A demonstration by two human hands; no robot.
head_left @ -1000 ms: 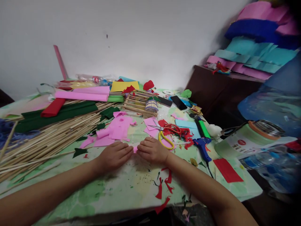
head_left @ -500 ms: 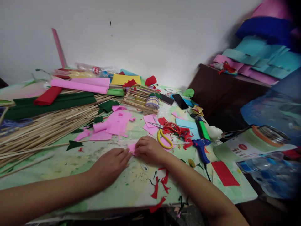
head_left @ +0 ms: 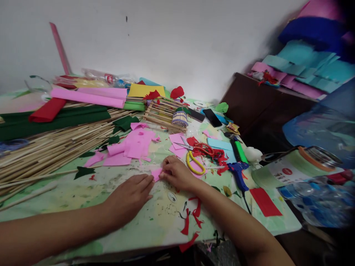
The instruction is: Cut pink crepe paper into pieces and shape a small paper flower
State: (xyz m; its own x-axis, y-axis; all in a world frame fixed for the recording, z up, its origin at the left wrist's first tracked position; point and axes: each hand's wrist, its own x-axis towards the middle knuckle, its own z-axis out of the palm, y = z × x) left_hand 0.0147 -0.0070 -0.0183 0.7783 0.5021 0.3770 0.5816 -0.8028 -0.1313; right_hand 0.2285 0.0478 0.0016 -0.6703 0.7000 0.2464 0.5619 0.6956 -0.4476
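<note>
A small piece of pink paper point(head_left: 156, 174) lies between my two hands, low over the middle of the table. My right hand point(head_left: 176, 173) pinches its right side between thumb and bent fingers. At its left edge are the fingertips of my left hand point(head_left: 134, 192), held close together; the thumb is hidden beneath. Just beyond my right hand lie scissors with yellow and orange handles point(head_left: 195, 162). Larger pink paper pieces point(head_left: 135, 146) are spread out behind my left hand. Red paper scraps point(head_left: 186, 221) lie near the table's front edge.
Bamboo sticks point(head_left: 63, 144) and dark green paper point(head_left: 69, 117) fill the left. Toward the back stands a stick frame point(head_left: 163, 113) near a phone point(head_left: 212, 118). To the right are a blue glue gun point(head_left: 239, 173), red paper point(head_left: 265, 202) and a large cup point(head_left: 288, 170).
The view has shifted slightly. Both hands stay at the pink piece; the fingers of my right hand have lifted and opened a little, so more of the paper shows.
</note>
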